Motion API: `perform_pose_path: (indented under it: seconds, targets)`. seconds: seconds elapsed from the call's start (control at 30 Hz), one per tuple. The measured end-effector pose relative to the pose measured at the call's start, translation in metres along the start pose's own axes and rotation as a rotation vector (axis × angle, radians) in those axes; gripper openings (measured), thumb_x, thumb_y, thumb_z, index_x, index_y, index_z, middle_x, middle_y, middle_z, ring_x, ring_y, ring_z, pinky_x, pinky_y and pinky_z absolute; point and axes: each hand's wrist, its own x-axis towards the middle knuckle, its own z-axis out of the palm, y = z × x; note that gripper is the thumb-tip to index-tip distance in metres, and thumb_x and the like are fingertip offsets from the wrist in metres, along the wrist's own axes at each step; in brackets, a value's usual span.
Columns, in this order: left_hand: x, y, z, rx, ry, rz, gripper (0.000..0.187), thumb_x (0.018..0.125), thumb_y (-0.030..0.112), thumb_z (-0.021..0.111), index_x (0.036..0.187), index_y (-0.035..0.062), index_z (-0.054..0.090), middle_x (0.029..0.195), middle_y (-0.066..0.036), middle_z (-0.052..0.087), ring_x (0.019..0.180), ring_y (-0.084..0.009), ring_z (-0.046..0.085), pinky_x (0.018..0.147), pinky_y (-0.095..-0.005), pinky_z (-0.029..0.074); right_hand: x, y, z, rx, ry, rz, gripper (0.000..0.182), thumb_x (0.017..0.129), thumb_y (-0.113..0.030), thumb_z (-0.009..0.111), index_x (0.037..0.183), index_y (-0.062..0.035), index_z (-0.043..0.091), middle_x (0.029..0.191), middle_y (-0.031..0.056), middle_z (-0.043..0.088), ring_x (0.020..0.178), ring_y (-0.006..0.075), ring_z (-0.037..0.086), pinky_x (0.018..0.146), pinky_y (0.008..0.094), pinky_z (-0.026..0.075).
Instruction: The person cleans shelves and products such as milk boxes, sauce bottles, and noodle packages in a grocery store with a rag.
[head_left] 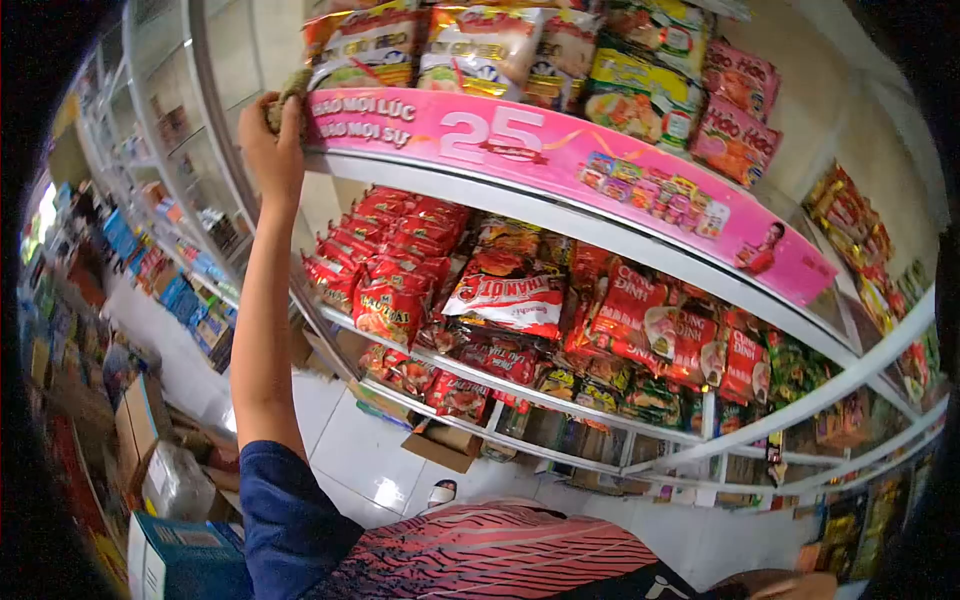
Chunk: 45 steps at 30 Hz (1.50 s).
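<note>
My left hand (272, 140) reaches up to the left end of a shelf, its fingers closed round a crumpled greenish-brown cloth (291, 100). The cloth rests by the end of a pink promotional strip (400, 125) along the shelf's front edge. Just above the strip, beside the cloth, stand white-and-gold noodle packets (365, 50). A small part of my right hand or forearm (790, 585) shows at the bottom right edge; its fingers cannot be made out.
Red noodle packets (400, 300) fill the shelf below, with a red-and-white packet (510, 295) among them. Pink packets (738, 140) stand at the upper right. A glass-sided rack (165, 130) is at left. Cardboard boxes (140, 420) and a blue-and-white box (185, 555) stand low at left.
</note>
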Motion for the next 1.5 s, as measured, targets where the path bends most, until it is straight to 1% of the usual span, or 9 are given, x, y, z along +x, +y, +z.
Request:
perform_pose_path:
  seconds: [0.27, 0.47, 0.6, 0.73, 0.9, 1.03, 1.1, 1.13, 1.5]
  targets:
    - [-0.019, 0.114, 0.042, -0.112, -0.16, 0.312, 0.027, 0.077, 0.025, 0.056, 0.093, 0.0038, 0.054, 0.094, -0.012, 0.052, 0.093, -0.0275, 0.045, 0.084, -0.0361, 0.031, 0.052, -0.057, -0.013, -0.21, 0.057, 0.265, 0.021, 0.071, -0.015, 0.057, 0.059, -0.0088, 0.041, 0.055, 0.0046, 0.037, 0.05, 0.0184, 0.037, 0.066, 0.0359, 0.047]
    - [-0.07, 0.24, 0.071, -0.241, -0.305, 0.618, 0.048, 0.076, 0.049, 0.049, 0.115, 0.0216, 0.049, 0.125, -0.001, 0.04, 0.12, -0.0263, 0.029, 0.101, -0.0438, 0.011, 0.184, 0.031, -0.012, -0.626, 0.616, 0.384, 0.028, 0.07, -0.023, 0.061, 0.085, -0.0063, 0.046, 0.077, 0.0097, 0.047, 0.072, 0.0217, 0.047, 0.073, 0.034, 0.044]
    - [-0.075, 0.263, 0.076, -0.602, -0.458, 0.604, 0.064, 0.08, 0.059, 0.029, 0.132, 0.0223, 0.027, 0.138, -0.002, 0.023, 0.128, -0.0246, 0.014, 0.102, -0.0459, 0.003, 0.133, 0.115, -0.096, -1.007, 0.82, 0.383, 0.045, 0.069, -0.029, 0.064, 0.103, -0.0046, 0.048, 0.091, 0.0131, 0.054, 0.086, 0.024, 0.053, 0.077, 0.0328, 0.041]
    - [-0.044, 0.244, 0.059, -1.186, -0.897, -0.02, 0.058, 0.086, 0.049, 0.022, 0.136, 0.0241, 0.007, 0.142, 0.003, 0.004, 0.13, -0.0205, 0.008, 0.102, -0.0483, -0.001, 0.171, 0.18, -0.083, -1.129, 1.015, 0.261, 0.074, 0.061, -0.033, 0.069, 0.122, -0.0119, 0.034, 0.118, 0.0176, 0.038, 0.111, 0.0353, 0.034, 0.093, 0.0439, 0.027]
    - [-0.01, 0.192, 0.075, -0.858, -0.378, 0.163, 0.036, 0.087, 0.02, 0.039, 0.113, -0.0031, 0.047, 0.115, -0.012, 0.05, 0.106, -0.0217, 0.046, 0.093, -0.0321, 0.031, 0.222, 0.21, -0.079, -1.336, 1.156, 0.35, 0.072, 0.056, -0.042, 0.07, 0.113, -0.0076, 0.041, 0.114, 0.0182, 0.041, 0.108, 0.0351, 0.038, 0.094, 0.0509, 0.025]
    - [-0.021, 0.163, 0.083, -0.556, -0.604, 0.083, 0.039, 0.089, 0.028, 0.034, 0.106, -0.0005, 0.054, 0.103, -0.014, 0.056, 0.095, -0.0195, 0.051, 0.084, -0.0297, 0.037, 0.262, 0.222, -0.085, -1.289, 1.37, 0.135, 0.052, 0.053, -0.033, 0.067, 0.096, -0.0061, 0.052, 0.103, 0.0149, 0.051, 0.1, 0.0336, 0.046, 0.09, 0.0482, 0.032]
    - [-0.024, 0.161, 0.083, -0.999, -0.659, -0.17, 0.045, 0.09, 0.034, 0.028, 0.104, 0.0017, 0.056, 0.096, -0.012, 0.058, 0.09, -0.0173, 0.053, 0.082, -0.0281, 0.038, 0.261, 0.226, -0.092, -1.35, 1.397, -0.043, 0.037, 0.054, -0.028, 0.065, 0.084, -0.0083, 0.057, 0.093, 0.0075, 0.057, 0.093, 0.0299, 0.052, 0.085, 0.0447, 0.038]
    - [-0.024, 0.167, 0.079, -0.733, -0.544, 0.089, 0.05, 0.089, 0.038, 0.024, 0.103, 0.0027, 0.057, 0.089, -0.011, 0.06, 0.085, -0.0167, 0.054, 0.081, -0.027, 0.038, 0.257, 0.224, -0.092, -1.381, 1.461, -0.018, 0.029, 0.053, -0.024, 0.066, 0.077, -0.0097, 0.059, 0.085, 0.0025, 0.059, 0.087, 0.0248, 0.055, 0.08, 0.0397, 0.043]
    - [-0.027, 0.168, 0.065, -0.402, -0.544, 0.317, 0.024, 0.084, 0.025, 0.046, 0.082, 0.0051, 0.061, 0.065, -0.01, 0.056, 0.059, -0.0231, 0.049, 0.063, -0.03, 0.036, 0.099, 0.221, -0.068, -1.488, 1.996, 0.527, 0.037, 0.057, 0.001, 0.057, 0.094, -0.007, 0.058, 0.099, 0.0075, 0.055, 0.1, 0.0289, 0.045, 0.089, 0.0373, 0.034]
